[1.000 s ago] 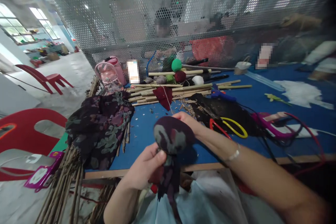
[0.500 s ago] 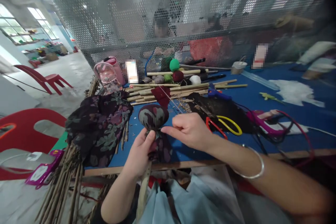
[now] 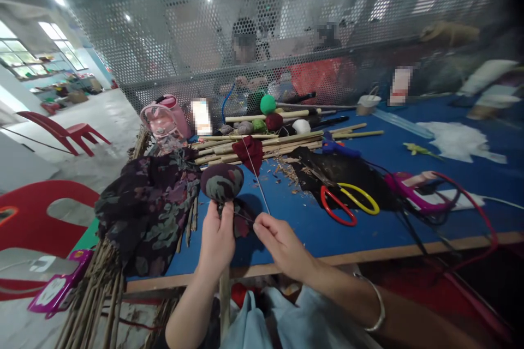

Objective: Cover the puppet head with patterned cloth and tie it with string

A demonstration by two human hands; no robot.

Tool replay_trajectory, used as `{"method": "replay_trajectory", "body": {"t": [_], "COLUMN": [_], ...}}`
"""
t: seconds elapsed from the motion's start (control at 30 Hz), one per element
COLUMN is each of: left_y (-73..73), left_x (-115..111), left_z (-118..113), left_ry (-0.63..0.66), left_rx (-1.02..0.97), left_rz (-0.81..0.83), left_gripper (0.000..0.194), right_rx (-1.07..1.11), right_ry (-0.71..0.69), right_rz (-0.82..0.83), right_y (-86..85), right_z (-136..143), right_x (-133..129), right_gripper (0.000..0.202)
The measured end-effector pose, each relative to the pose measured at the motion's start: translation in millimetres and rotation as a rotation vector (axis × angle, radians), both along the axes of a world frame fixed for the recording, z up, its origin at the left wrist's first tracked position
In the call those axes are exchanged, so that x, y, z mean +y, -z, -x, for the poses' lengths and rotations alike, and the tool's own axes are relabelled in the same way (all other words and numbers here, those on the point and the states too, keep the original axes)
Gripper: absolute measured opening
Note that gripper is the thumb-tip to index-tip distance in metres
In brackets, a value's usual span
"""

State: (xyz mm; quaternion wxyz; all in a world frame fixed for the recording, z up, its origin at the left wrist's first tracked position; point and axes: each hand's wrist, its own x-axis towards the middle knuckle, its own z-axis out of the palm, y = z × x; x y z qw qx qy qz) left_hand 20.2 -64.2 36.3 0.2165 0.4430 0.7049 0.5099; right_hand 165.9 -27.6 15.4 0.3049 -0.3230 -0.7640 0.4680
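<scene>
One patterned cloth ball (image 3: 221, 181), left grip (image 3: 218, 235) clasped just beneath; right grip (image 3: 284, 242) pinching thin strand (image 3: 245, 217); scissors (image 3: 339, 186) on blue tabletop (image 3: 301, 232), ball's three o'clock; pink bag (image 3: 164, 124), ten o'clock.

Cloth (image 3: 243, 227) below patterned ball (image 3: 222, 181) partly hidden by left hand (image 3: 218, 237). Red chair (image 3: 30, 202), near left, cut off by edge. Upright rectangle (image 3: 400, 86), far right, blurred.

Scissors (image 3: 344, 189) and sticks (image 3: 292, 139) mark this a workshop.
</scene>
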Motion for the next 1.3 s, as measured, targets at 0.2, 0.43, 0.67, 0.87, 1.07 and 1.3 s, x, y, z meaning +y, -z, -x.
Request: {"method": "replay_trajectory", "body": {"t": [0.2, 0.43, 0.67, 0.87, 1.07, 1.3], "left_y": [3.8, 11.8, 17.4, 17.1, 11.3, 11.8], "left_x": [1, 3, 1, 2, 3, 2], "left_z": [4, 3, -1, -3, -5, -7], "left_ry": [-0.044, -0.01, -0.002, 0.0, 0.014, 0.041], "left_rx": [-0.021, -0.186, -0.241, -0.213, -0.233, -0.341], "left_rz": [-0.009, 0.018, 0.016, 0.03, 0.012, -0.007], "left_gripper": [0.03, 0.035, 0.039, 0.041, 0.037, 0.032], "right_rx": [-0.078, -0.272, -0.97, -0.953, -0.226, 0.101], "right_ry": [-0.074, 0.22, 0.789, 0.816, 0.822, 0.071], "right_rz": [-0.151, -0.601, -0.23, -0.204, -0.322, -0.051], "right_y": [16.9, -9.6, -20.7, -21.1, -62.8, -41.9], "right_z": [8, -39, -129, -140, -121, -87], "right_x": [5, 80, 223, 249, 193, 47], "right_gripper": [0.016, 0.036, 0.042, 0.04, 0.046, 0.042]}}
